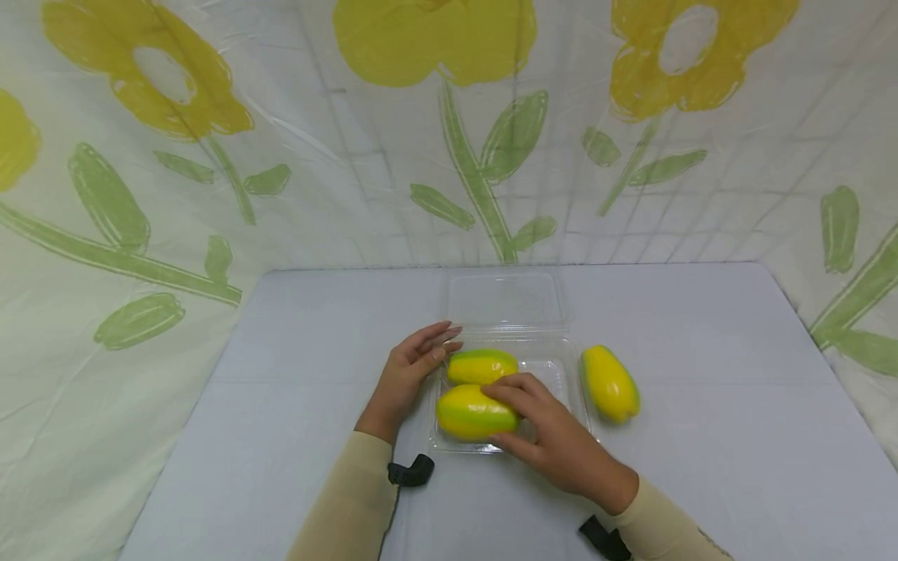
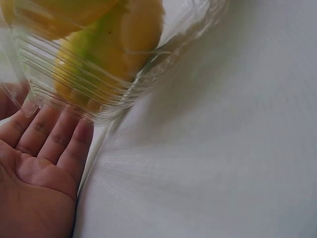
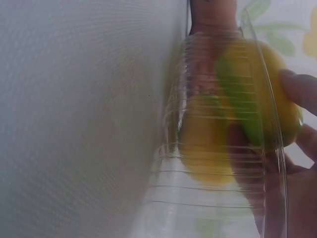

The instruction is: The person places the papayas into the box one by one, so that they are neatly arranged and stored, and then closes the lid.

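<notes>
A clear plastic clamshell box [image 1: 554, 389] lies on the table, its lid [image 1: 505, 300] folded back flat behind it. My right hand [image 1: 561, 436] grips a yellow-green mango [image 1: 471, 413] over the front left of the box, thumb on the near side and fingers over the far side. Behind it, a second mango [image 1: 480, 365] lies inside the box at the back left. My left hand [image 1: 407, 374] is at the box's left side; in the left wrist view its straight fingers [image 2: 59, 136] touch the ribbed wall. A third mango [image 1: 609, 386] lies on the table right of the box.
The white-covered table [image 1: 737, 405] extends on both sides of the box. A hanging cloth [image 1: 316, 179] with painted yellow flowers stands behind the table's far edge. Black wrist mounts [image 1: 412, 471] sit at both cuffs.
</notes>
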### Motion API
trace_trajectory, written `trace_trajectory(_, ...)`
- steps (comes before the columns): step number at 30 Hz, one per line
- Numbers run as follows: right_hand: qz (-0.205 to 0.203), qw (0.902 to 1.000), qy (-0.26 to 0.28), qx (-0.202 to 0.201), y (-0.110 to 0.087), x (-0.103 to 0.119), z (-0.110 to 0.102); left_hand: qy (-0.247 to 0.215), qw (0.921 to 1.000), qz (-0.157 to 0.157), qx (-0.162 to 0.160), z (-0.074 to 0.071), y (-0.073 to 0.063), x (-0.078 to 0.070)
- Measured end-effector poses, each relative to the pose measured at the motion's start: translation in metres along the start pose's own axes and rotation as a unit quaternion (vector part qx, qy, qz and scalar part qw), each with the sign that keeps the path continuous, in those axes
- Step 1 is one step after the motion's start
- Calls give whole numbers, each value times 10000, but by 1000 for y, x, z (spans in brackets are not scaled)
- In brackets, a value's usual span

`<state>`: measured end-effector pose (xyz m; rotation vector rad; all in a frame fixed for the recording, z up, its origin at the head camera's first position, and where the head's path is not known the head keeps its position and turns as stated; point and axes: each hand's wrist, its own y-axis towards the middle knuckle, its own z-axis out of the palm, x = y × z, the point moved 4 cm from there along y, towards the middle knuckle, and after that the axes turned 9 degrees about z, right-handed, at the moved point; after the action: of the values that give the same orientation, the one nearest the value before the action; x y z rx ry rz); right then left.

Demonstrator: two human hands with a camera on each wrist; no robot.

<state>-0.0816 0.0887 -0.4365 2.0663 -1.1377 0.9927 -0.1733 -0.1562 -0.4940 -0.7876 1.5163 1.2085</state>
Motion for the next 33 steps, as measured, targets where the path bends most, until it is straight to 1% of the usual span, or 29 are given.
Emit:
trace_trajectory(8,142,9999,-86,34,1,-2,1,8,10000,18,12,0,0,0)
trace_trajectory(16,311,9978,-584,47,2,-7,5,4,10000,-37,13,-1,0,1)
trace_trajectory(20,360,9967,-729,47,2,-8,6,-39,10000,-31,15,-1,1,2)
trace_trajectory(23,352,9965,-756,47,3,-8,6,-43,10000,-47,13,-1,1,3)
trace_trajectory(29,471,9960,-750,100,3,-8,4,-8,10000,-86,3,-1,0,3)
trace_trajectory(33,421,9965,-720,97,3,-7,3,35,10000,-79,10,-2,0,4)
